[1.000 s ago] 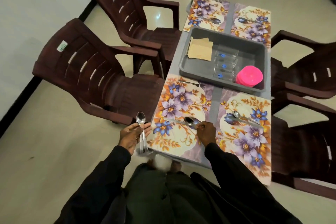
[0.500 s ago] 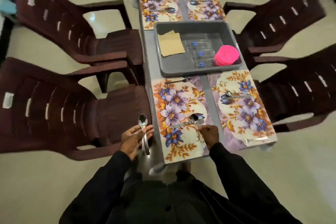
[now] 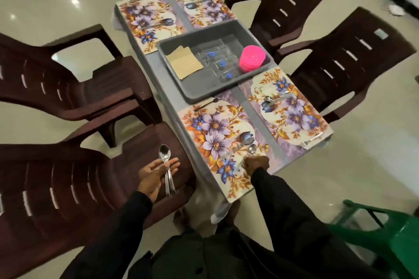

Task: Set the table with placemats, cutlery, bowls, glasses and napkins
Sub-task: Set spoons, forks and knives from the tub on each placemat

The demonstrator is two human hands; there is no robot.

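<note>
On L grip [image 3: 156,174], fingers spread, spoons [image 3: 164,156] are carried; one spoon [image 3: 251,149] is pinched by R grip [image 3: 256,164] at nr placemat [image 3: 204,120].

No text can be read; the pale sticker [image 3: 381,34] on the brown chair's [image 3: 353,68] back is blurred.

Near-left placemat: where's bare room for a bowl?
Placemat middle, between the fork by the grey tub and the spoon in the right hand. Crowded at its near-right edge: spoon and hand.
</note>
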